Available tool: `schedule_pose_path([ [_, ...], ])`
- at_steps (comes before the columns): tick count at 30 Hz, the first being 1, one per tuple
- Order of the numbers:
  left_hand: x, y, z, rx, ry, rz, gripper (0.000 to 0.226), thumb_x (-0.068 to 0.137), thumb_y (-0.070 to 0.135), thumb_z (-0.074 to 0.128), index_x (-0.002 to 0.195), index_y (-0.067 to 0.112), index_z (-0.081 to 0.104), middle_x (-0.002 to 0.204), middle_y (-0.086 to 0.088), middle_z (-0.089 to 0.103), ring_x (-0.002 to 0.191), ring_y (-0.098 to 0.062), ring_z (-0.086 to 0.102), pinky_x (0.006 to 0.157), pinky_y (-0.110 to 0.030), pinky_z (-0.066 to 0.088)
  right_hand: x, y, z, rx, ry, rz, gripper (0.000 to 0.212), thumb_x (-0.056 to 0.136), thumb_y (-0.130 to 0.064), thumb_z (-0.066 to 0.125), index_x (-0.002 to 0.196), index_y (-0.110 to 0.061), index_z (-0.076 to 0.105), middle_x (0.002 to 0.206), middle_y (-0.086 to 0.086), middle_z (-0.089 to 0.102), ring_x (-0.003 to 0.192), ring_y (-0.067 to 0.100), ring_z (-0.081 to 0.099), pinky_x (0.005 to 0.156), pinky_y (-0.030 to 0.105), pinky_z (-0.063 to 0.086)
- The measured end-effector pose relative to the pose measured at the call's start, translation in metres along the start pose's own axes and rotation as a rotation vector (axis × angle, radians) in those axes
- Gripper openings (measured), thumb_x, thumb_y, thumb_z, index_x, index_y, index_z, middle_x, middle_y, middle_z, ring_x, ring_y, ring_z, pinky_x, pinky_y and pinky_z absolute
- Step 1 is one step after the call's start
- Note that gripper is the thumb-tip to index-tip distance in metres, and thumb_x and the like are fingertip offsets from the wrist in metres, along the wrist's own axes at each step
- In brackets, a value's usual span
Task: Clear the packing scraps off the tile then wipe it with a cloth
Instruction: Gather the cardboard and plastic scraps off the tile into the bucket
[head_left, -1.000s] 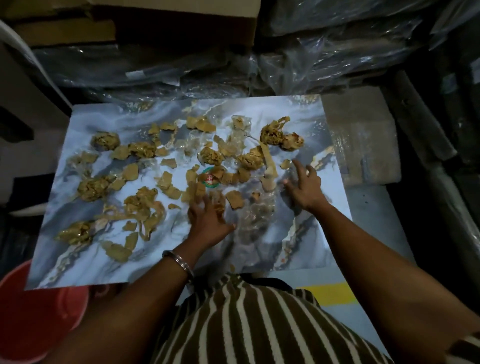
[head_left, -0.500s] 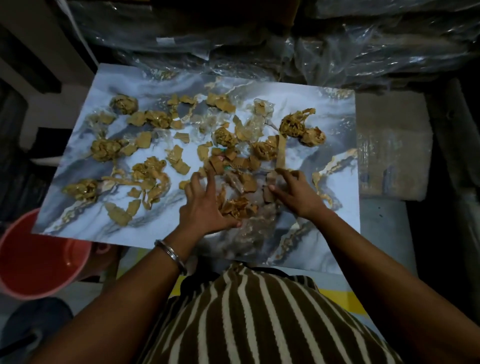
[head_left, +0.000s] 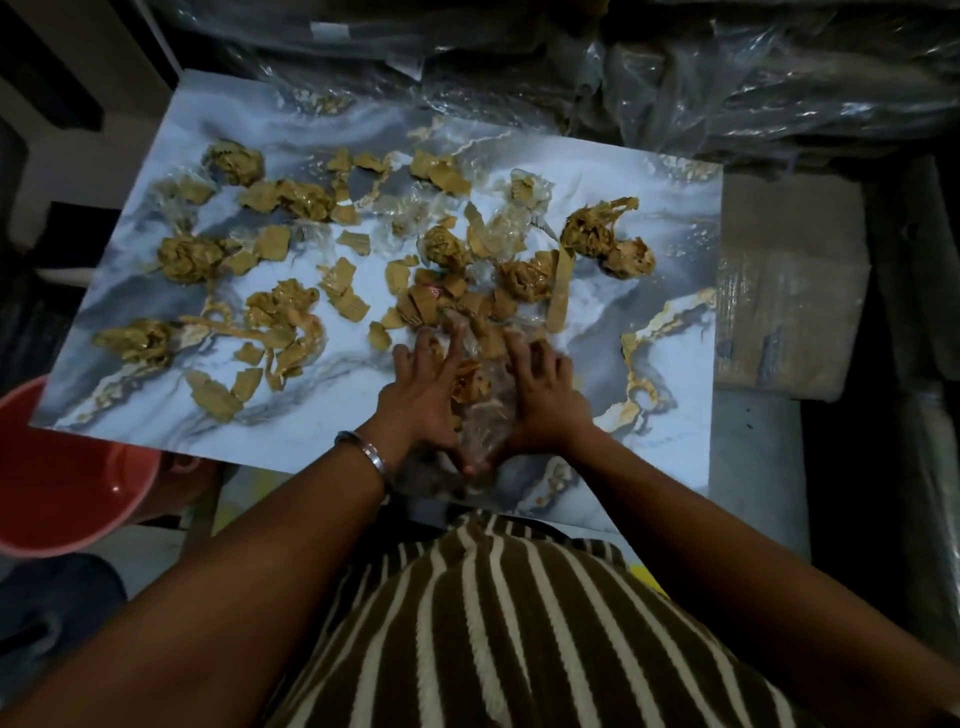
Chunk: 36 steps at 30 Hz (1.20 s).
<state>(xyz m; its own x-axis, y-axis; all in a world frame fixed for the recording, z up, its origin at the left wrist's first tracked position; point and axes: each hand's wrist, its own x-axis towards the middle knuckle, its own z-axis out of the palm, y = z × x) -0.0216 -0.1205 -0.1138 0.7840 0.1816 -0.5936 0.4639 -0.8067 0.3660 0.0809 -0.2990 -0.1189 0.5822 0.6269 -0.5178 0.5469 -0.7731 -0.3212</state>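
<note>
Tile (head_left: 291, 415) lies flat, center; tan scraps (head_left: 280, 197) spread over left, far and mid areas. Left hand (head_left: 422, 399) and right hand (head_left: 540, 395), fingers extended, press either side of a clear-film/scrap bunch (head_left: 475, 387) at near edge. Bunch partly hidden betw. palms, blurred; red bucket (head_left: 62, 483) cut off near-left.

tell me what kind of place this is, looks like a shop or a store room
Probably a store room or tile warehouse. Plastic-wrapped stacks crowd the back, a wrapped carton sits beside the marbled tile, and a red bucket stands on the floor.
</note>
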Motion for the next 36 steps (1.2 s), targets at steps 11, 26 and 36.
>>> schedule_pose_path([
  [11,0.040,0.016,-0.006,-0.064,0.064,0.070,0.161,0.051,0.041,0.099,0.160,0.013,-0.016,0.168,-0.015,-0.005,0.155,-0.041,-0.003,0.125,-0.054,0.019,0.032,-0.022,-0.016,0.082,0.050,-0.050,0.156,0.042,-0.053,0.100,0.164,-0.026,0.006,0.151,0.024,0.025,0.131,0.047,0.042,0.112,0.050,0.042],
  [26,0.037,0.019,0.020,-0.425,0.251,0.162,0.094,0.060,0.025,0.075,0.144,0.006,0.038,0.131,-0.019,0.046,0.119,-0.036,0.052,0.100,-0.050,0.049,0.017,-0.005,0.011,0.393,0.226,-0.029,0.083,0.064,-0.015,0.091,0.137,-0.002,0.054,0.132,0.020,0.052,0.116,0.037,0.056,0.095,0.027,0.040],
  [36,0.010,0.026,0.008,-0.530,0.465,0.372,0.081,0.071,0.021,0.079,0.140,-0.005,0.044,0.137,-0.015,0.047,0.124,-0.003,0.037,0.108,-0.005,0.027,-0.004,-0.016,0.003,0.491,0.440,-0.205,0.051,0.070,-0.003,0.079,0.116,-0.005,0.059,0.113,0.011,0.057,0.099,0.025,0.056,0.080,0.029,0.044],
])
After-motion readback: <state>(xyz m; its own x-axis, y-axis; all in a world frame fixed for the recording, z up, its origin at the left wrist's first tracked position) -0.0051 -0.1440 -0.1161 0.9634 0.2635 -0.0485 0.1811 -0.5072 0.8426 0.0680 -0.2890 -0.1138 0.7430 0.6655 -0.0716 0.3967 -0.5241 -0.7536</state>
